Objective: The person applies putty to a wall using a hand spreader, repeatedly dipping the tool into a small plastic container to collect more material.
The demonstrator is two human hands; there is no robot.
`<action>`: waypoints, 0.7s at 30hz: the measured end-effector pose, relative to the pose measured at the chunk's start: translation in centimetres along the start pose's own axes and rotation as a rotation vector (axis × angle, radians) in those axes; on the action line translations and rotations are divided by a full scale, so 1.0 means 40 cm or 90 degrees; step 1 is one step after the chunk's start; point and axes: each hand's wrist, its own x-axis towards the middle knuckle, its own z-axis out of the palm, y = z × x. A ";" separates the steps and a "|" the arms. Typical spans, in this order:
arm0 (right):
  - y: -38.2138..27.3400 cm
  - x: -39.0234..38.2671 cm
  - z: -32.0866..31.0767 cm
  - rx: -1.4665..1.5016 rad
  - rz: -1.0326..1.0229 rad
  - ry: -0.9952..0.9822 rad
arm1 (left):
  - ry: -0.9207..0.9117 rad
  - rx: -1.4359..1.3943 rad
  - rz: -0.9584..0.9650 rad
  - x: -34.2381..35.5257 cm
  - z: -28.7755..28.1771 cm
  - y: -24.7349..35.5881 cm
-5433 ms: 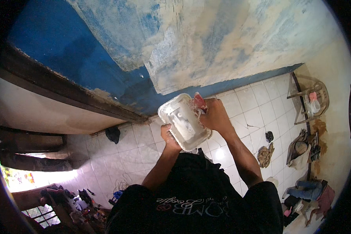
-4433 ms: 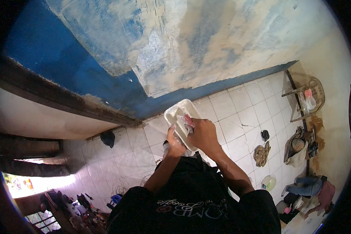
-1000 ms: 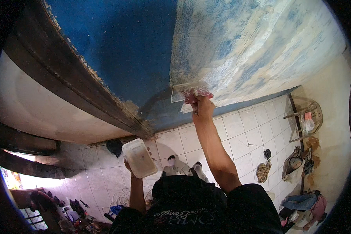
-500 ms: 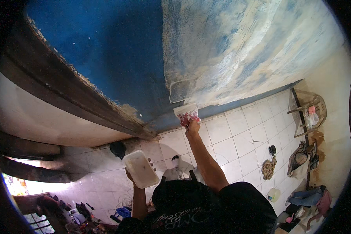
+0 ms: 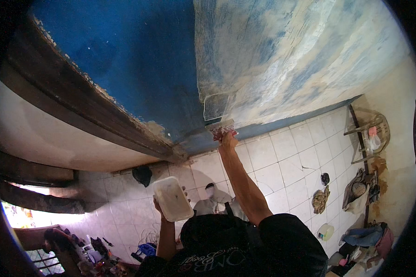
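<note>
My right hand [image 5: 228,141] grips a spreading scraper [image 5: 221,129] with a wide pale blade and red, putty-smeared parts, held at the wall's low edge just under a pale, square-edged putty patch [image 5: 215,106]. The wall [image 5: 259,51] is blotched white and blue on the right, plain dark blue on the left. Low on the left, my left hand [image 5: 158,205] holds a white plastic tray [image 5: 173,198] by its sides, smeared inside with pale material.
A brown door frame [image 5: 92,101] runs along the left. On the tiled floor [image 5: 272,171] lie a black bag [image 5: 141,174], crumpled cloths [image 5: 321,199] and a pale tub [image 5: 325,231]. A plastic chair [image 5: 374,134] and clothes [image 5: 363,235] are at the right.
My right hand left the tray for the wall, moved down it over the last second, and has risen slightly since half a second ago. The tray went lower left, then shifted slightly right.
</note>
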 end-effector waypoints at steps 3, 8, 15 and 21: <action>-0.041 -0.078 0.054 0.036 -0.062 0.015 | 0.015 0.019 0.014 -0.007 0.017 -0.008; -0.136 -0.147 0.123 -0.001 -0.036 0.014 | -0.008 0.041 0.021 -0.011 -0.005 -0.002; -0.260 -0.213 0.122 -0.055 -0.030 -0.105 | -0.050 0.034 -0.005 0.011 -0.009 -0.001; -0.134 -0.167 -0.051 -0.054 0.055 0.033 | 0.001 0.033 0.044 -0.017 -0.021 -0.021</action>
